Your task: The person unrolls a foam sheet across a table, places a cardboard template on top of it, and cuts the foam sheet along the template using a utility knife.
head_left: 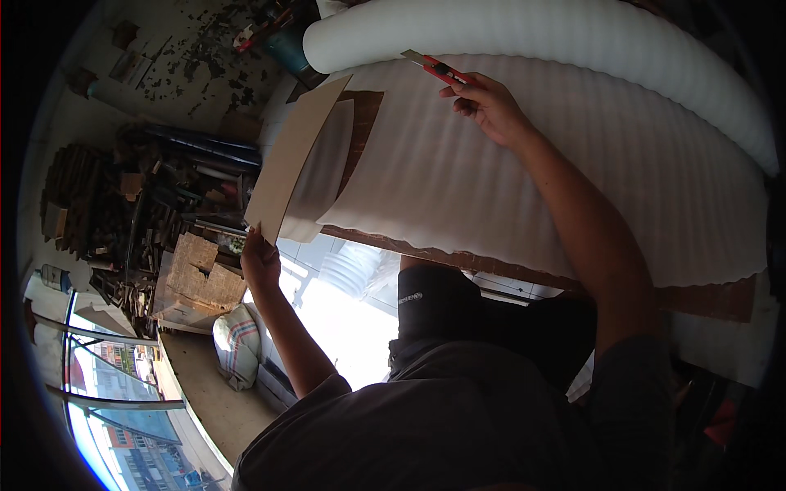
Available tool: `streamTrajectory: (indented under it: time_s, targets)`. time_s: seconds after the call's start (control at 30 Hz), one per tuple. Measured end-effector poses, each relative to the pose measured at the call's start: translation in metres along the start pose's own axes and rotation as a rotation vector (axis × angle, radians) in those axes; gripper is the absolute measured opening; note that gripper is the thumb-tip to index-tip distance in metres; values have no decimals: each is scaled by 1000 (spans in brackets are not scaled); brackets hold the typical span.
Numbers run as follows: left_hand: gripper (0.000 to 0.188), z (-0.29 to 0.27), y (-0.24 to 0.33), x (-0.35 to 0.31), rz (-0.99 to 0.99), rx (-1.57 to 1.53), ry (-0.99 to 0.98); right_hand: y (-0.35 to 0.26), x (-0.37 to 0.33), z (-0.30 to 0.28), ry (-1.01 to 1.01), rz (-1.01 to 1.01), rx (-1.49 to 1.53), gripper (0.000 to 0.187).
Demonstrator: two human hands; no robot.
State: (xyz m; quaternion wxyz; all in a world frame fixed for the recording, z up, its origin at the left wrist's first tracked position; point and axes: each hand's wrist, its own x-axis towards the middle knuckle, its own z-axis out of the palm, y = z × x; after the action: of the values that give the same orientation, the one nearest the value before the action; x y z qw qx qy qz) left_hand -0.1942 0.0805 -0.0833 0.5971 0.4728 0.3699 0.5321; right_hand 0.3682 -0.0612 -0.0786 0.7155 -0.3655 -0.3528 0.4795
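My left hand (260, 258) pinches the near end of a long tan flat board (296, 155), which is tilted up over the left end of the table. In my right hand (483, 102) is a red utility knife (442, 70), its blade out and pointing to the far left. Below that hand, a wide sheet of white foam (483, 180) is spread across the brown wooden table (458, 255). A smaller piece of foam (327, 164) hangs partly behind the board. The foam sheet runs up to a thick white foam roll (508, 33) along the far side.
Stacked wood scraps (123, 204) fill the left side by the wall. A broken chipboard piece (196, 278) leans there, near a striped white sack (237, 345). Lower left is a window (123, 385). A dark green object (286, 53) stands beside the roll's left end.
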Motion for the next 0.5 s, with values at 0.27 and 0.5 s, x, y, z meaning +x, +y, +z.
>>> streamTrajectory:
  time_s: [0.27,0.5]
  targets:
    - [18,111,-4,-46,-42,-200,-21,1,-4,-12,36,-82,173,39]
    - [44,196,-29,-114,377,447,-22,-2,-4,-10,235,-261,216,34]
